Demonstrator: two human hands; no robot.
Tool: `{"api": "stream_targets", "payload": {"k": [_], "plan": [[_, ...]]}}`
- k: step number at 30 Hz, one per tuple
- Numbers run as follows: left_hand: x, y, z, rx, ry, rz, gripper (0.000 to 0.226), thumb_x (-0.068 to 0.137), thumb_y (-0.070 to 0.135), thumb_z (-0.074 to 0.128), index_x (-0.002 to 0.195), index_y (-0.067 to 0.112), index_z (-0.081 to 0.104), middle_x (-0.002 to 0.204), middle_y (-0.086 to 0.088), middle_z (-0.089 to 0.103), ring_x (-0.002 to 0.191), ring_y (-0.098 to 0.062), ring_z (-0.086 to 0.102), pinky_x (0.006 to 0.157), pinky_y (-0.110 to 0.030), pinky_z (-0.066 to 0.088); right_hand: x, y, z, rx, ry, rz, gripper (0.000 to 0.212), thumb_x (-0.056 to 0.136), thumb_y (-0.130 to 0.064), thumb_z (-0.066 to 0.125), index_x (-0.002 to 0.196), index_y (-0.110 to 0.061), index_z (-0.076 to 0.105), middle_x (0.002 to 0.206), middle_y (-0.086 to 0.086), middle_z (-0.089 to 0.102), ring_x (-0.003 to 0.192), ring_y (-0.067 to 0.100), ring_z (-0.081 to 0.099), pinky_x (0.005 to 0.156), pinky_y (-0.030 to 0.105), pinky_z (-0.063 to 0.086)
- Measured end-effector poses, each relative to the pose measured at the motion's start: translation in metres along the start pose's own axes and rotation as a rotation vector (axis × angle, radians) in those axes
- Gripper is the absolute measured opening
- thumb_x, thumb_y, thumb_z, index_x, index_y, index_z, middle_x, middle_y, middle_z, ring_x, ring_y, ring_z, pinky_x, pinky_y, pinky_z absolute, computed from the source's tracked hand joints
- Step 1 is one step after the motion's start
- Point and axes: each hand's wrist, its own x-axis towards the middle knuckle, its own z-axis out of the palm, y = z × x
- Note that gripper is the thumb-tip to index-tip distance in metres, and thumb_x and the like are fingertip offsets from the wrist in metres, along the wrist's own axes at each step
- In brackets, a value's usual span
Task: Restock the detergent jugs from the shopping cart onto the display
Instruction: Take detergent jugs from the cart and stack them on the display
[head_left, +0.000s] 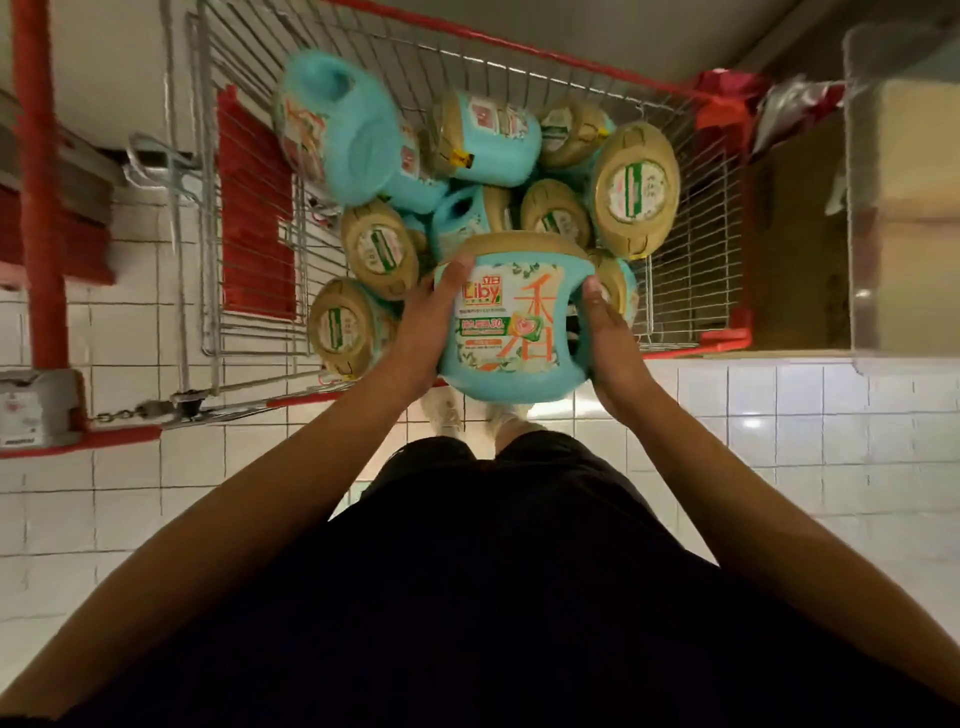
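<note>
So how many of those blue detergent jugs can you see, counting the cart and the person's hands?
held jug, between the left hand and right hand: 1
jugs in the cart, inside the shopping cart: 9 in view; the pile may hide more
Total: 10

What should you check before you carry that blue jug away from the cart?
1. Both hands on the held jug: left hand, right hand, one each side. Ok.
2. Lid on the jug: in place. Ok.
3. Jug lifted clear of the other jugs in the cart: cannot tell.
4. Floor near the feet: bare tiles. Ok.
5. Free spot on the display: not in view, cannot tell.
</note>
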Motion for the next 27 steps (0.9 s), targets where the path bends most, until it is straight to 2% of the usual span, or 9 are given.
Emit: {"api": "stream_targets", "payload": {"k": [2,6,9,11,14,20,24,27], "plan": [[-0.002,0.0,0.023,0.056,-0.059,-0.021,0.061,0.078,0.067,0.073,0.116,0.019,0.075,0.115,-0.013,0.08,0.108,-0.034,0.077,0.097,-0.057,0.061,-0.016,0.006,-0.017,0.067,0.067,-0.001,0.061,0.107,-0.067,0.032,0.123,-0.022,0.07,0.118,0.013,0.077,0.111,0.032,0.075,0.1,0.063,0.057],[-0.003,-0.011,0.075,0.21,-0.158,-0.02,0.052,0.075,0.069,0.074,0.103,0.025,0.079,0.109,-0.01,0.081,0.101,-0.031,0.079,0.089,-0.052,0.063,-0.047,0.024,-0.058,0.161,0.201,-0.004,0.064,0.109,-0.063,0.027,0.13,-0.019,0.067,0.119,0.015,0.077,0.112,0.033,0.075,0.097,0.066,0.057],[-0.01,-0.026,0.117,0.313,-0.219,-0.01,0.064,0.075,0.07,0.073,0.116,0.021,0.076,0.112,-0.009,0.081,0.105,-0.03,0.078,0.095,-0.054,0.062,-0.07,0.043,-0.093,0.237,0.292,0.015,0.064,0.108,-0.066,0.026,0.132,-0.022,0.067,0.115,0.008,0.078,0.107,0.025,0.077,0.094,0.062,0.06],[-0.017,-0.042,0.149,0.36,-0.255,0.006,0.071,0.076,0.07,0.074,0.124,0.017,0.073,0.113,-0.008,0.081,0.106,-0.028,0.078,0.094,-0.05,0.062,-0.086,0.06,-0.12,0.286,0.34,0.003,0.063,0.108,-0.066,0.027,0.132,-0.024,0.067,0.114,0.005,0.079,0.105,0.022,0.078,0.093,0.059,0.062],[-0.032,-0.069,0.197,0.434,-0.308,0.009,0.066,0.078,0.069,0.073,0.12,0.018,0.074,0.111,-0.007,0.081,0.103,-0.026,0.079,0.084,-0.041,0.064,-0.111,0.086,-0.164,0.346,0.4,-0.012,0.06,0.107,-0.068,0.027,0.13,-0.029,0.067,0.115,0.002,0.079,0.106,0.022,0.078,0.093,0.059,0.062],[-0.066,-0.137,0.298,0.561,-0.409,-0.043,0.057,0.081,0.068,0.073,0.112,0.021,0.076,0.108,-0.009,0.082,0.098,-0.026,0.08,0.074,-0.034,0.064,-0.162,0.143,-0.262,0.421,0.467,-0.034,0.062,0.11,-0.063,0.024,0.137,-0.023,0.063,0.12,0.006,0.077,0.108,0.026,0.076,0.093,0.058,0.062],[-0.082,-0.183,0.372,0.638,-0.501,-0.052,0.05,0.09,0.064,0.067,0.12,0.024,0.072,0.113,-0.009,0.081,0.103,-0.028,0.079,0.084,-0.043,0.064,-0.195,0.175,-0.333,0.469,0.515,-0.036,0.064,0.11,-0.062,0.023,0.136,-0.02,0.063,0.12,0.011,0.076,0.108,0.03,0.076,0.09,0.052,0.064],[-0.093,-0.214,0.427,0.677,-0.565,-0.063,0.065,0.091,0.061,0.064,0.13,0.009,0.068,0.116,-0.011,0.079,0.108,-0.031,0.077,0.095,-0.052,0.062,-0.217,0.19,-0.383,0.502,0.6,0.013,0.066,0.109,-0.064,0.024,0.132,-0.019,0.065,0.118,0.01,0.076,0.106,0.034,0.076,0.09,0.053,0.064]]}}
